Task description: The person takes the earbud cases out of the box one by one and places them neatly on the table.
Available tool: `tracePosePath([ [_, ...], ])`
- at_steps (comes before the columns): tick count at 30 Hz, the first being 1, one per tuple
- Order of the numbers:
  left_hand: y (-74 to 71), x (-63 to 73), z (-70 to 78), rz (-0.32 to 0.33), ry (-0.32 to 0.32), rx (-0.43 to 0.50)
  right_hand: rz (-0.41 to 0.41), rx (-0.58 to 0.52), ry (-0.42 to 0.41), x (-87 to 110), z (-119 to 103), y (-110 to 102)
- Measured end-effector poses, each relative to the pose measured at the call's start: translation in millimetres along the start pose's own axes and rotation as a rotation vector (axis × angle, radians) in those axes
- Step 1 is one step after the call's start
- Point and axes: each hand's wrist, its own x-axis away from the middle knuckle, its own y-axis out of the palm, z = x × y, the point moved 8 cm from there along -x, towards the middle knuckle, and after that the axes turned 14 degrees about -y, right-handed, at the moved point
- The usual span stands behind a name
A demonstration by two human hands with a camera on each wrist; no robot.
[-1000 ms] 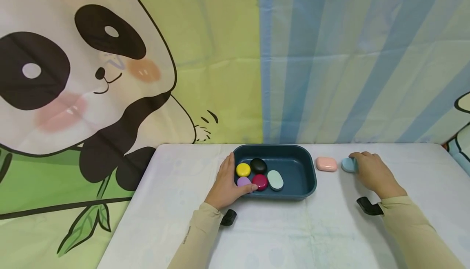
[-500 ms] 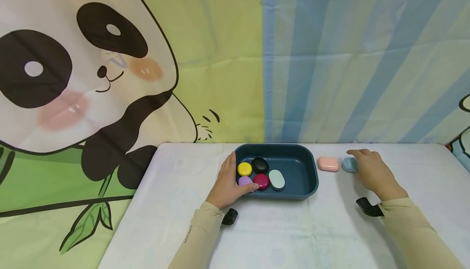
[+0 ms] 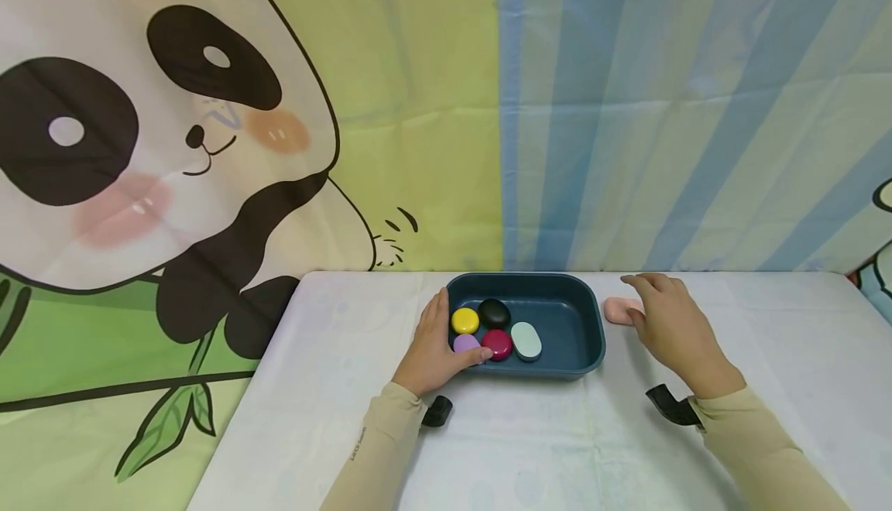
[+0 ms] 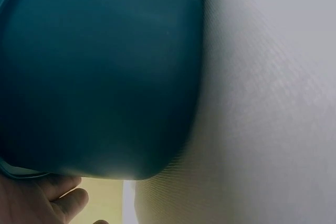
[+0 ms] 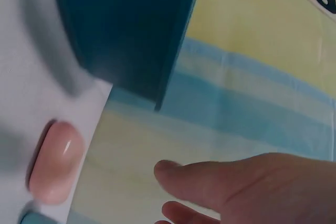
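Observation:
My left hand [image 3: 437, 347] holds the left end of a dark blue tray [image 3: 584, 333], thumb over the front rim and fingers along the side. In the left wrist view the fingers [image 4: 68, 203] reach past the tray's corner. My right hand [image 3: 679, 333] is in the air right of the tray, thumb and fingers apart, nothing between them. Its thumb overlaps a glossy pink soap-shaped block [image 3: 619, 310] in the head view. The right wrist view shows that pink block lying on the table, with the edge of a blue piece [image 5: 38, 219] close by.
Inside the tray lie smooth rounded pieces: yellow [image 3: 464, 320], black [image 3: 494, 313], purple [image 3: 465, 344], crimson [image 3: 497, 344] and pale mint [image 3: 526, 341]. A white cloth covers the table [image 3: 530, 441]. Behind it hangs a printed panda curtain [image 3: 418, 108].
My right hand has left the blue piece and moved left, over toward the pink block; its thumb and fingers are farther apart. My left hand stays on the tray.

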Motion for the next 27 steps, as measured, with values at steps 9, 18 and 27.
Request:
tracePosePath([
  [9,-0.8,1.6,2.5,-0.001,0.0,0.016,0.054,-0.082,-0.019,-10.1,-32.8,0.3],
  [18,-1.2,1.2,1.7,0.004,0.021,-0.002,0.005,-0.092,-0.033,-18.3,-54.1,13.6],
  [27,-1.2,0.7,0.8,0.008,0.002,0.001,-0.077,-0.158,0.004,-22.3,-66.5,31.6],
])
